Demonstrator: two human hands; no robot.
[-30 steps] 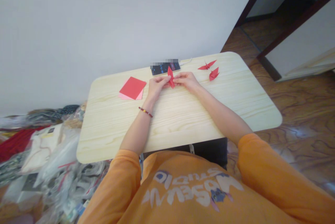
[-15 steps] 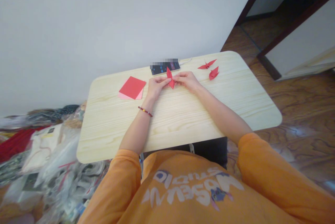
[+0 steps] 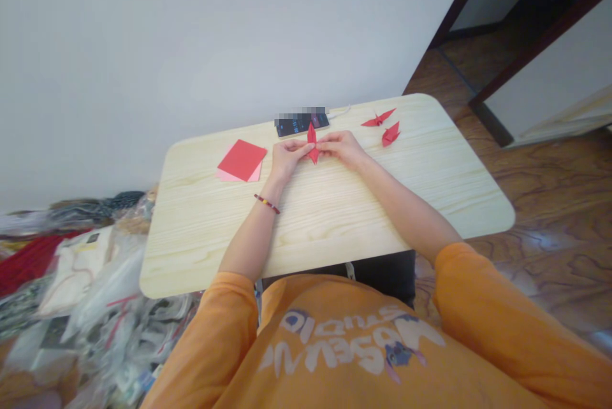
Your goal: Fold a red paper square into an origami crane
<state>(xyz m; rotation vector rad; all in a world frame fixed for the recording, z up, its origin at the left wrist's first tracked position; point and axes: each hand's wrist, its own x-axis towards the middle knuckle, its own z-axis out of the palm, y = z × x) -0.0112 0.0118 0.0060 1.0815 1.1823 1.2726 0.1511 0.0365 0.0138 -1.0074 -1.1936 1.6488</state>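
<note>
Both hands pinch a narrow piece of folded red origami paper [image 3: 312, 135] above the middle of the table. My left hand [image 3: 286, 157] grips it from the left with thumb and fingers; a beaded bracelet circles that wrist. From the right, my right hand [image 3: 342, 145] holds the same piece at its middle, fingertips close to the left thumb. One long point of the paper aims toward the wall, and shorter points face me. The fingers cover part of its centre.
Left of my hands lies a stack of red square paper [image 3: 242, 159] with pink underneath. A phone [image 3: 302, 123] with a white cable rests behind them. Two red folded paper cranes [image 3: 378, 118] sit at the right on the pale wooden table [image 3: 335, 224]. Plastic bags [image 3: 119, 332] crowd the floor at left.
The folded paper has turned slightly, its long point shifting a little to the right and standing straighter. My left hand has moved slightly right. Both hands keep their hold.
</note>
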